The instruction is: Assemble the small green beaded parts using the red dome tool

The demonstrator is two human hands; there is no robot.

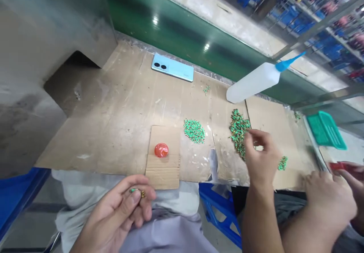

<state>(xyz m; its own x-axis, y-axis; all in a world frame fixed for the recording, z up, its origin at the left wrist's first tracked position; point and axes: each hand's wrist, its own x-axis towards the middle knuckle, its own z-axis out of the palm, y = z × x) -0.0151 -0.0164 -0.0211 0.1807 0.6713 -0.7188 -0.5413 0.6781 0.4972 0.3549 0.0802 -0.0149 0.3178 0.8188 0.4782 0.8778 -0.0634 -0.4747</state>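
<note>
My left hand (125, 207), palm up near the table's front edge, pinches a few small green-and-gold pieces (139, 192) between thumb and fingers. Out to the right, my right hand (263, 156) hovers at the edge of a larger pile of green-and-gold pieces (239, 129). Its thumb and forefinger are brought together; anything between them is too small to tell. A flatter pile of green pieces (194, 131) lies between the hands. Just beyond my left hand, a small round red dish (161, 150) sits on a cardboard piece (165, 175).
A light-blue phone (173, 68) lies at the back. A white bottle with a blue nozzle (254, 83) leans toward the green rail (182, 33). At right are a co-worker's hands (330, 196), one blurred red item and a green basket (327, 131). A metal housing (42, 36) stands left.
</note>
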